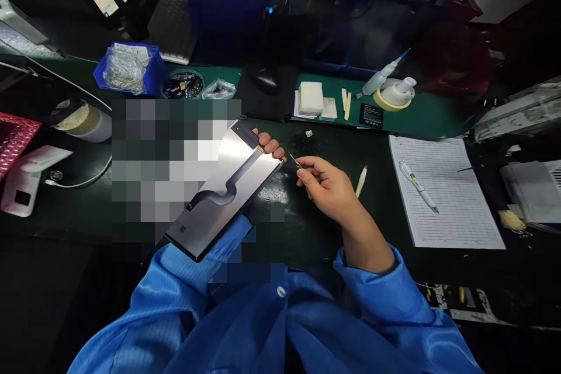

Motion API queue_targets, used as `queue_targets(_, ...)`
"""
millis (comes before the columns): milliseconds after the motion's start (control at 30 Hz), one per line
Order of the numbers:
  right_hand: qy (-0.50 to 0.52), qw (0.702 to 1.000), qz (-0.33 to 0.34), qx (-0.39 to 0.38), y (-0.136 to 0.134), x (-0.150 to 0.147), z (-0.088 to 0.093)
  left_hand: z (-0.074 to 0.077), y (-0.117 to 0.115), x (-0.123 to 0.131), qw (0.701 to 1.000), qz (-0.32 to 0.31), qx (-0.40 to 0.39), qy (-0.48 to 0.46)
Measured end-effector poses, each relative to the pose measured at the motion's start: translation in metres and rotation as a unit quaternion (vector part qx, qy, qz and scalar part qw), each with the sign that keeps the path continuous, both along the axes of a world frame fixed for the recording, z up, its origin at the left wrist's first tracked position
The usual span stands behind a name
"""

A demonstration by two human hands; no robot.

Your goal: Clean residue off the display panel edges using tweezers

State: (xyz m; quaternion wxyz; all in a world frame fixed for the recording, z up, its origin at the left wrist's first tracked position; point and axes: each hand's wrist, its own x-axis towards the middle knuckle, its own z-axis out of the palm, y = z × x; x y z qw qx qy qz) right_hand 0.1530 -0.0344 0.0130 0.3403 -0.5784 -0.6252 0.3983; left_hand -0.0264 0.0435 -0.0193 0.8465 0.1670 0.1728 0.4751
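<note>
My left hand [270, 145] grips a phone screen panel [230, 187] by its upper right end, fingertips curled over the edge; the rest of the hand is behind the panel. The panel is tilted, its silvery back up, with a dark curved ribbon cable [227, 194] running along it. Close to that end, my right hand [326, 187] pinches tweezers [294, 160], thin and metallic, between thumb and index finger. Their tip points toward the panel's corner; whether it touches cannot be told. A small pale piece [308, 134] lies on the dark table beyond my right hand.
To the right lies a lined paper sheet [447, 187] with a white pen [418, 187]. Behind are white pads [311, 98], a tape roll [393, 95], a dropper bottle [381, 77] and blue bins [232, 0]. Pixelation hides an area left of the panel.
</note>
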Motion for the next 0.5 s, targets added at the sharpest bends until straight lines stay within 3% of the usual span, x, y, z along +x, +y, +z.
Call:
queue_targets(333, 0.091, 0.994, -0.053, -0.005, 0.003, -0.006, 0.001, 0.018, -0.010, 0.003, 0.999, -0.016, -0.020, -0.030)
queue_targets(500, 0.165, 0.982, -0.089, -0.013, 0.010, -0.006, 0.000, 0.007, -0.004, 0.004, 0.999, -0.025, -0.031, -0.014)
